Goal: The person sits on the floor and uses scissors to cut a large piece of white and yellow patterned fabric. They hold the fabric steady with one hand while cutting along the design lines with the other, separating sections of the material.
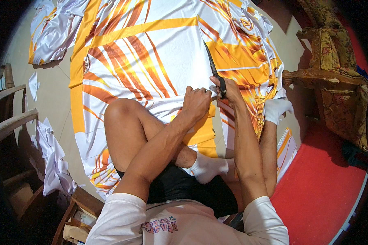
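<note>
A large sheet of white fabric (180,61) printed with orange, yellow and brown streaks lies spread over the floor in front of me and under my legs. My left hand (197,101) is closed on a fold of it, knuckles up, just left of the scissors. Black-handled scissors (222,87) are in my right hand (230,90), fingers wrapped round the handles. Their dark blades point away from me along a slit between a white panel and an orange one. Near my hands the fabric is parted, and tile floor shows through below them.
Crumpled printed fabric (55,34) lies at the far left. White scraps (51,157) are scattered beside wooden chair slats (14,122) on the left. At right stand a carved wooden armchair (331,81) with patterned upholstery and a red carpet (319,175). My white-socked feet (278,109) rest close to the fabric.
</note>
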Available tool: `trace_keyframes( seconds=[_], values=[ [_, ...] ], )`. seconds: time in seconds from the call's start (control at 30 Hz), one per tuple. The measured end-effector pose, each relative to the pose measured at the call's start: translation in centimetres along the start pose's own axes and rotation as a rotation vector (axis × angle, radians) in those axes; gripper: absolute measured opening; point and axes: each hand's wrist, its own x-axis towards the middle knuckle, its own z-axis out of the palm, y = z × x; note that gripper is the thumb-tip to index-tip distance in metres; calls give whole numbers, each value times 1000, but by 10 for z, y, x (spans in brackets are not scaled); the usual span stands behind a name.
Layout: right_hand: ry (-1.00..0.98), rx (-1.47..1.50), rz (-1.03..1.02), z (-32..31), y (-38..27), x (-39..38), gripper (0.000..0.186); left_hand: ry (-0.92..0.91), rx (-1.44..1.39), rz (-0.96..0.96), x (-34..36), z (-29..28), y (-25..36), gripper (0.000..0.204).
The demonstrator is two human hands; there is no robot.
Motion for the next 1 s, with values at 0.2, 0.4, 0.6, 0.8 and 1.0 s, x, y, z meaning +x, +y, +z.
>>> trace_keyframes(
  seconds=[0.2,0.4,0.6,0.8,1.0],
  values=[
    [-27,-46,-25,-1,4,1,47,13,15,2,-1,2,0,10],
    [-79,105,69,-3,-4,4,46,4,3,-1,0,6,-1,11],
    [-61,1,42,1,-14,13,49,11,-5,7,0,6,-3,14],
    [-37,-29,-1,0,-8,23,47,29,-9,4,-1,1,-1,10],
    [20,-125,-64,3,-3,27,50,-15,-20,0,1,3,-1,10]
  ],
)
